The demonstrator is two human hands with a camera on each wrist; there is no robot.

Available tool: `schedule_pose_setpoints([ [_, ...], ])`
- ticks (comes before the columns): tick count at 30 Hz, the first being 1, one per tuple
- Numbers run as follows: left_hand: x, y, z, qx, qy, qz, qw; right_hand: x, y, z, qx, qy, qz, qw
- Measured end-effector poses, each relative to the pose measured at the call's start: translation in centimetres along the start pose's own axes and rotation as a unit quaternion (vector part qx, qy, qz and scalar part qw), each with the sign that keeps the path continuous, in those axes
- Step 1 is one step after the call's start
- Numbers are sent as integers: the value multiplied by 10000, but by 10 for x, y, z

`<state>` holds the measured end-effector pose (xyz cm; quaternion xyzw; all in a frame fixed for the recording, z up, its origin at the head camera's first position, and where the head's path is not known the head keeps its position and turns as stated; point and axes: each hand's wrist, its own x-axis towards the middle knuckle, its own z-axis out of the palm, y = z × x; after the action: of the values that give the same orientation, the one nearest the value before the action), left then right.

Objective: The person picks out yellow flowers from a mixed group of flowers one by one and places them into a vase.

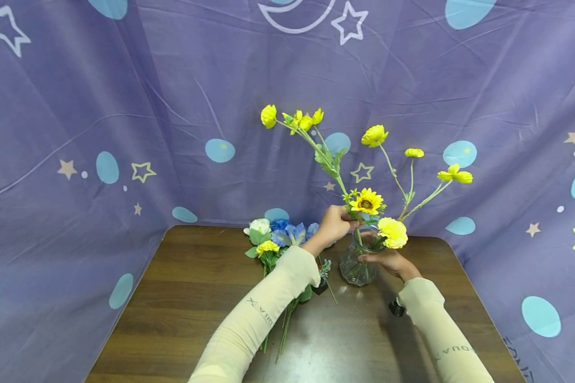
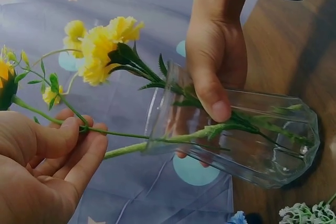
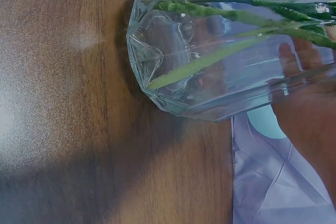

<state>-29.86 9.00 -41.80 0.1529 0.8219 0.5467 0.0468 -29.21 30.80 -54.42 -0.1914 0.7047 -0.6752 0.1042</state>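
Note:
A clear glass vase stands on the table, and my right hand grips it near the neck, thumb on the near side in the left wrist view. My left hand pinches the thin green stem of a sunflower just above the vase mouth; the stem's lower end is inside the glass. Also in the vase are a pale yellow carnation-like flower and tall stems with yellow blooms, leaning left and right. Green stem ends show through the vase in the right wrist view.
Left of the vase lies a pile of loose flowers: a white rose, blue blooms and a small yellow flower. My left forearm partly covers them. A purple patterned curtain hangs behind the wooden table.

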Motion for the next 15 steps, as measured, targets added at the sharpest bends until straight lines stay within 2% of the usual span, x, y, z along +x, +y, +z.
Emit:
schedule_pose_setpoints([
  [4,1,-5,2,169,73,-56,9998,0,1,0,83,9,24,10000],
  [11,3,-11,5,432,233,110,9987,0,4,-1,64,-125,-257,9996],
  [15,3,-13,6,434,253,64,9987,1,5,-2,-15,-179,-345,9992],
])
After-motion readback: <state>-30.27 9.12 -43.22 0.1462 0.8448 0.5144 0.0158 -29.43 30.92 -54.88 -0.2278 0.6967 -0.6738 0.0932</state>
